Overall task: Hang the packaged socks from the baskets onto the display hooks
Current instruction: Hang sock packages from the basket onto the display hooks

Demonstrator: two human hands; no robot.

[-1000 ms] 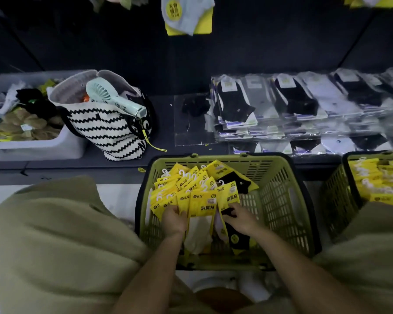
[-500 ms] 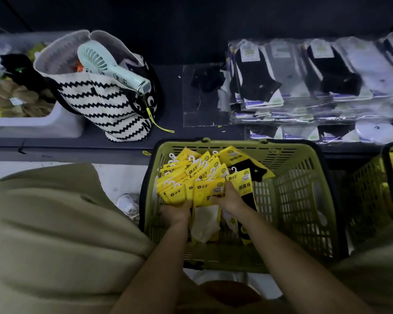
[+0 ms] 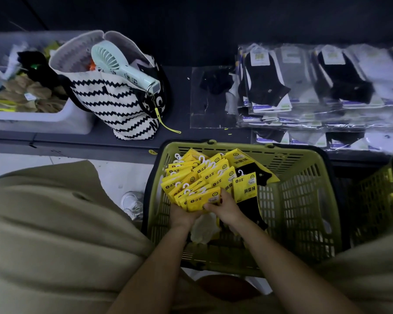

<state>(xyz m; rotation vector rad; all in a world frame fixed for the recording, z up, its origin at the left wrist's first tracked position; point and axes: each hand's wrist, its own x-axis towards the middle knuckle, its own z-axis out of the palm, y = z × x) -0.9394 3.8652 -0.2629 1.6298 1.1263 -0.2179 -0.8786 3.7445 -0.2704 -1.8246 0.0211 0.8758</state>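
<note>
White plastic forms the bin (image 3: 43, 120) well to the left of the green basket (image 3: 304, 151) and beyond it, heaped with loose socks. Nearer the basket's far-left corner stands a zigzag-striped bag (image 3: 123, 107) with a pale handheld fan (image 3: 123, 66) lying across its mouth.

Inside the basket, against its left wall, we hold a fanned bundle of yellow sock packs (image 3: 194, 181). Our left grip (image 3: 182, 215) cups the bundle from below, fingers curled round the packs' lower ends, so the white hangers all point away from us, ready, we judge, for a hook. Our right grip (image 3: 227, 208) touches it on the right and pinches the nearest pack's card, probably to square the stack. The bundle lies directly beyond both grips.

Right of them in the basket lean black sock packs (image 3: 247, 191). Beyond the basket's far-right side, clear-bagged socks (image 3: 281, 87) lie on the shelf (image 3: 182, 98). A second basket (image 3: 372, 200) stands just to the right.
</note>
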